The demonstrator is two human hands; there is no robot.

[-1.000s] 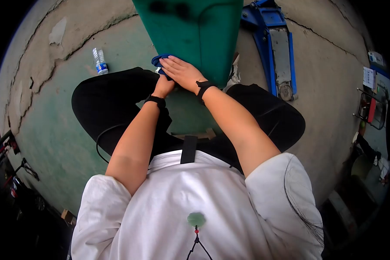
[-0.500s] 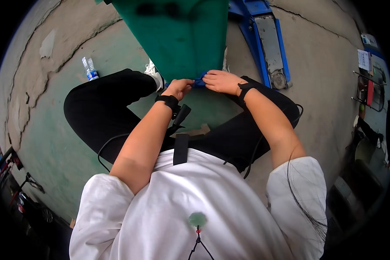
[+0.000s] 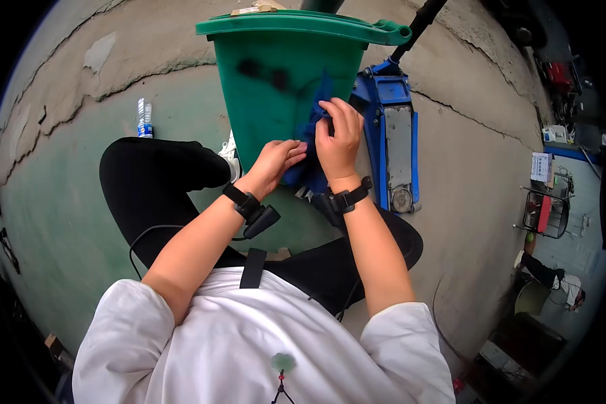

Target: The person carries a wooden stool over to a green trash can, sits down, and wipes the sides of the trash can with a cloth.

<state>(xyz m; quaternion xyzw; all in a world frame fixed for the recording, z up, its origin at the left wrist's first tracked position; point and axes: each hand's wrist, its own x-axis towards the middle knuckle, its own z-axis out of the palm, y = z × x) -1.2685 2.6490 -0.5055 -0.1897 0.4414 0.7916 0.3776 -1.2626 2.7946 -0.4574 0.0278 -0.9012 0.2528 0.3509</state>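
Observation:
A blue cloth (image 3: 308, 174) hangs bunched in front of the green bin (image 3: 256, 108), its upper end rising above my fingers. My right hand (image 3: 341, 138) has its fingers curled and pinches the cloth near the bin's right side. Lower and to the left, my left hand (image 3: 273, 166) is closed with its fingertips on the cloth's left edge. Dark smudges mark the bin's wall above my hands. Part of the cloth is hidden behind my right hand and wrist.
A blue floor jack (image 3: 398, 148) with a black handle stands right of the bin. A plastic bottle (image 3: 145, 120) is on the floor at left. My bent legs flank the bin. A rack (image 3: 545, 212) stands at far right, with a person (image 3: 552, 275) near it.
Both hands have come up from low at the bin's base, and the blue cloth is lifted and more spread out. My view has tilted up, so the bin's rim now shows.

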